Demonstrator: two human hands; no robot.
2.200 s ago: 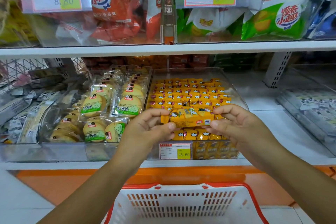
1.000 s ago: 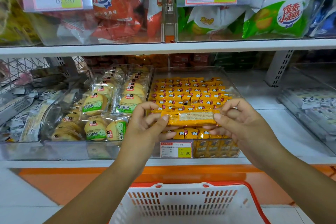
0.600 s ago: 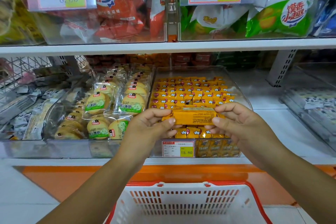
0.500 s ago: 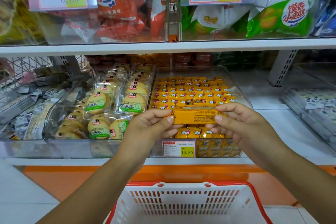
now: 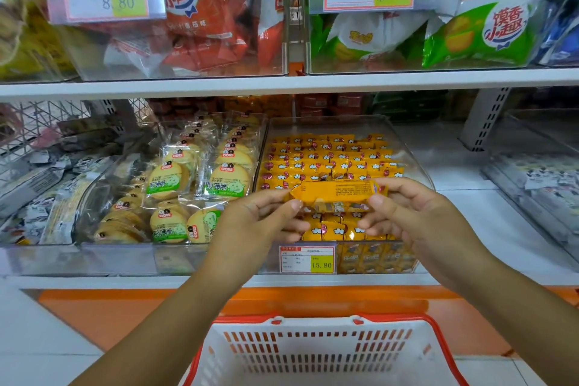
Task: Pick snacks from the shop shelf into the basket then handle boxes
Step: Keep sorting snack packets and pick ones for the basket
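yellow film wraps the snack pack (image 5: 336,196), which is held level in the air in front of the clear bin (image 5: 419,163) on the lower shelf, above and beyond the white basket (image 5: 313,351) with the red rim. the left hand (image 5: 260,222) pinches the pack's left end between thumb and curled fingers; the right hand (image 5: 407,213) pinches the right end the same way. judged from its look, the pack is light, its wrapper thin, glossy and likely slippery, and the contents possibly brittle, so a firm squeeze at mid-length is inadvisable. the crimped end seals are the better places to take hold, or a shallow grasp across the long edges. a single hand should suffice to carry it. print on the pack is too small to read. the basket's near side and handles are cut off by the lower frame edge, and its floor is mostly out of view, so its contents cannot be determined. fingertips behind the pack are hidden. goods at the rear of the shelf are dim and blurred.
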